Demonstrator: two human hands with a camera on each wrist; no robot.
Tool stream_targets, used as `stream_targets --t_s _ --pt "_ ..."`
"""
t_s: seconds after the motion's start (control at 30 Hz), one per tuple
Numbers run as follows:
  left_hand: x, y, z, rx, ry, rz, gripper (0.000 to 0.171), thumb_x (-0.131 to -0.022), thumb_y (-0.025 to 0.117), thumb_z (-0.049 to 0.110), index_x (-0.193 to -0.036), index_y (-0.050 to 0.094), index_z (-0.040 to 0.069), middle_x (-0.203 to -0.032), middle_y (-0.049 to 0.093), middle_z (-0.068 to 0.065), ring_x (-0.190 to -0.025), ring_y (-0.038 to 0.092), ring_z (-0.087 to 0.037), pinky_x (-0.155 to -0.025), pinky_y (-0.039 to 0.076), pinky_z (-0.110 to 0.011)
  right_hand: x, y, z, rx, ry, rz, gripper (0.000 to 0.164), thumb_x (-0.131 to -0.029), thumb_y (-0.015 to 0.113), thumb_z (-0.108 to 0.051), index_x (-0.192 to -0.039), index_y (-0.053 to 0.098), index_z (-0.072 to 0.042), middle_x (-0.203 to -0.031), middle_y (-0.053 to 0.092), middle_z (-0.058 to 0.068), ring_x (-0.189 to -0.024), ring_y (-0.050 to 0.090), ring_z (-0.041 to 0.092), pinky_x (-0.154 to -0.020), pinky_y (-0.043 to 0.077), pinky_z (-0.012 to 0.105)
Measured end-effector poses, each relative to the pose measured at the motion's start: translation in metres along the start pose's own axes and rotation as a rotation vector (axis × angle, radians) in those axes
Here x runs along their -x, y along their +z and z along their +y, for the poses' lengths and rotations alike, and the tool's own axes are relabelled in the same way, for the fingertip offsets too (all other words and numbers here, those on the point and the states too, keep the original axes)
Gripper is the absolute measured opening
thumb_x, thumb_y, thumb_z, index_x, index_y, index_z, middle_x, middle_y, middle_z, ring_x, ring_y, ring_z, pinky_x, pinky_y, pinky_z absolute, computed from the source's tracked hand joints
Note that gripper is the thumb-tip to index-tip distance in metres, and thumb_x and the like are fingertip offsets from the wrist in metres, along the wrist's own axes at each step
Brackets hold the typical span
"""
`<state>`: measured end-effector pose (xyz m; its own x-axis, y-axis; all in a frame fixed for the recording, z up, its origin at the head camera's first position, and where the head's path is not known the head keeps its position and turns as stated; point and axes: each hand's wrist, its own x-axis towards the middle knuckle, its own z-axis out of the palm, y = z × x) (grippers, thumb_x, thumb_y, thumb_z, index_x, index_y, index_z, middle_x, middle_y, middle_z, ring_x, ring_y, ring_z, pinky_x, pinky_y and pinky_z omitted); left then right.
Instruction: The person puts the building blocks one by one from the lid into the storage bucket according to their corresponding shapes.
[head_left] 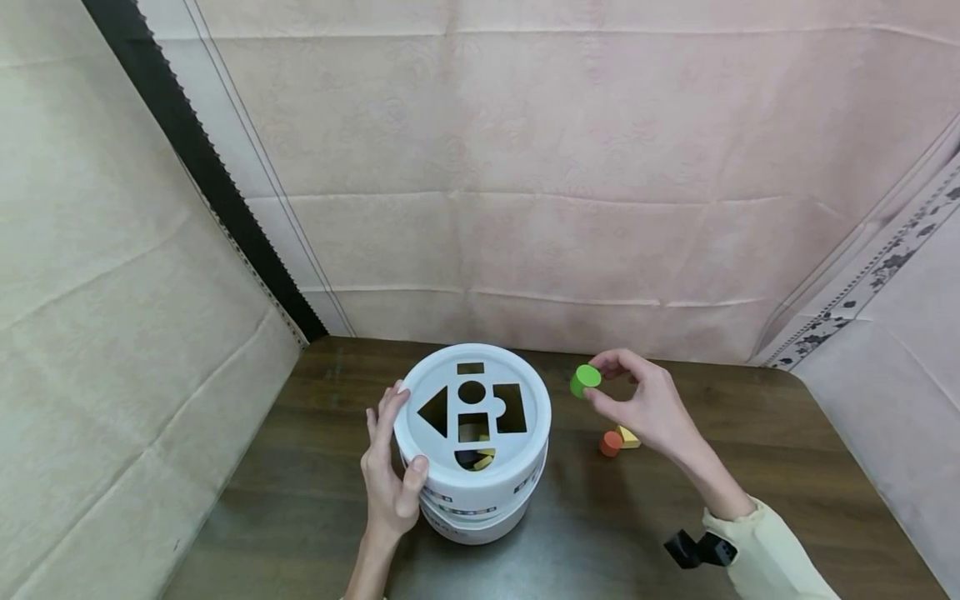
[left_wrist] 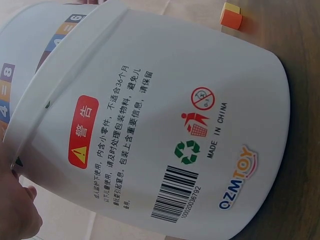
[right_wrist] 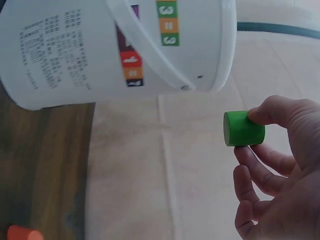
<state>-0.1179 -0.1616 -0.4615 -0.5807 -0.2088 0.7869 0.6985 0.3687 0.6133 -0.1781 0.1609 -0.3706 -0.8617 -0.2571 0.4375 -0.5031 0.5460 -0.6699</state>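
A white toy bucket stands upright on the table, its lid cut with shaped holes, among them a circle, a triangle and several others. My left hand grips the lid's left side, fingers along the rim and thumb at the front. To the right of the bucket, my right hand pinches a green cylinder block between thumb and fingers, raised over the table. In the right wrist view the green cylinder lies sideways against the thumb, near the bucket. Some yellow pieces show through the lid's front hole.
On the wooden table, below my right hand, an orange-red cylinder lies beside a yellow block. Pale cloth walls rise at the back and both sides. A black device sits at the right wrist.
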Motion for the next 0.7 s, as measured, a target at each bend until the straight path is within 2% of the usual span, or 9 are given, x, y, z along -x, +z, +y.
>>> stream_targets --t_s 0.23,0.37,0.53,0.7 --pt "0.0 0.001 -0.001 0.002 0.0 0.002 0.069 -0.091 0.054 0.048 -0.139 0.055 -0.002 -0.144 0.052 -0.019 -0.137 0.04 -0.044 -0.104 0.006 -0.076 -0.015 0.004 -0.022 -0.093 -0.011 -0.079 0.03 -0.081 0.08 -0.006 -0.108 0.068 -0.012 -0.099 0.068 -0.004 -0.096 0.065 0.016 -0.086 0.049 0.031" --pt "0.0 0.001 -0.001 0.002 -0.001 0.002 0.069 -0.091 0.054 0.048 -0.139 0.055 -0.001 -0.144 0.052 -0.019 -0.137 0.04 -0.043 -0.104 0.006 -0.076 -0.023 0.012 -0.034 -0.13 -0.05 -0.114 0.029 -0.082 0.079 -0.005 -0.108 0.069 -0.009 -0.101 0.068 -0.001 -0.097 0.064 0.017 -0.087 0.049 0.032" --pt "0.0 0.0 -0.001 0.004 -0.007 -0.001 0.068 -0.091 0.055 0.047 -0.139 0.055 -0.001 -0.144 0.052 -0.019 -0.137 0.04 -0.043 -0.104 0.006 -0.076 -0.032 0.025 -0.046 -0.136 -0.132 -0.148 0.029 -0.08 0.08 -0.002 -0.107 0.068 -0.007 -0.101 0.068 0.0 -0.095 0.062 0.018 -0.086 0.05 0.035" --pt "0.0 0.0 -0.001 0.008 -0.004 0.0 0.068 -0.09 0.055 0.046 -0.138 0.055 -0.002 -0.143 0.052 -0.019 -0.137 0.04 -0.043 -0.105 0.006 -0.076 -0.041 0.037 -0.054 -0.117 -0.172 -0.19 0.031 -0.079 0.08 -0.002 -0.107 0.068 -0.006 -0.1 0.068 -0.001 -0.095 0.061 0.022 -0.084 0.049 0.043"
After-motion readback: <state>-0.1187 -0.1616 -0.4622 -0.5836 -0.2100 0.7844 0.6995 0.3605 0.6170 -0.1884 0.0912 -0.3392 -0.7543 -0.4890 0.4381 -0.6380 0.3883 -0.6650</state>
